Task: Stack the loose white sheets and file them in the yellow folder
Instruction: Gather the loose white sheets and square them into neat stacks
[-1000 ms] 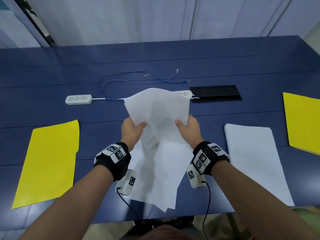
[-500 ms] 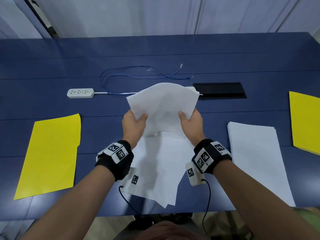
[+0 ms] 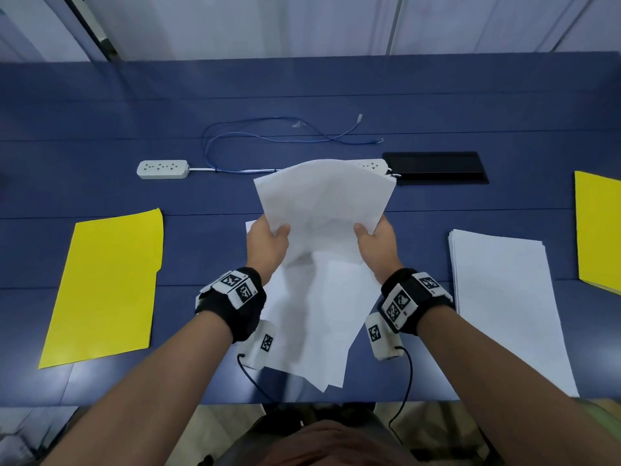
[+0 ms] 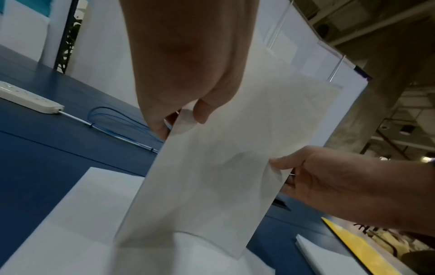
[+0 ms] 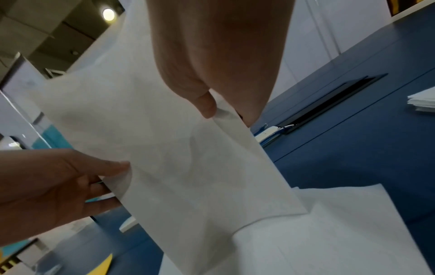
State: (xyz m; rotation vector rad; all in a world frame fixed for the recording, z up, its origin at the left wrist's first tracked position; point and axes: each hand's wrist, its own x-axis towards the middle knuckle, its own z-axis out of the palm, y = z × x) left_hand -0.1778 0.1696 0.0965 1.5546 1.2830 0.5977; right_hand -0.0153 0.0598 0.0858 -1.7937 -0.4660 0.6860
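I hold a bundle of white sheets upright over the blue table, lower edge down. My left hand pinches its left edge and my right hand pinches its right edge. In the left wrist view the thumb and fingers of my left hand clamp the bundle. The right wrist view shows my right hand pinching the same bundle. More loose white sheets lie fanned on the table beneath. A yellow folder lies shut at the left.
A neat stack of white paper lies at the right, with a second yellow folder beyond it. Farther back are a white power strip, a blue cable and a black cable hatch. The table's near edge runs below my wrists.
Both hands have stayed on the bundle's edges; it has settled slightly, top edge fanning wider. The sheets on the table lie as before.
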